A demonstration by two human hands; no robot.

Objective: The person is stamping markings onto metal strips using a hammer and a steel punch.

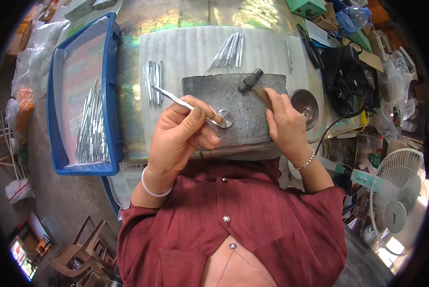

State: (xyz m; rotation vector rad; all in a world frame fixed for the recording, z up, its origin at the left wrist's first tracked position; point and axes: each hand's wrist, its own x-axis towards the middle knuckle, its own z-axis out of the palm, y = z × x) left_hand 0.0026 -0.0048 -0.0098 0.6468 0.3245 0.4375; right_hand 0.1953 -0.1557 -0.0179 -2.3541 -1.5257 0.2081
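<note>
My left hand (183, 124) is closed around a slim silver metal piece (173, 98), pinched between thumb and fingers. It slants from upper left to lower right, its lower end over a small round shiny metal disc (228, 116) on a dark stone block (209, 88). Whether that end touches the disc, I cannot tell. My right hand (286, 119) grips the wooden handle of a small hammer (250, 81). The dark hammer head is above the block's far right part, apart from the disc. My right palm hides most of the handle.
Bundles of similar silver pieces (153, 83) (229, 50) lie on white foam sheet (176, 43); one single piece (289, 56) lies farther right. A blue tray (114, 95) holds many more. Beside my right hand sits a brown dish (298, 99) of small pins. A fan (396, 201) stands right.
</note>
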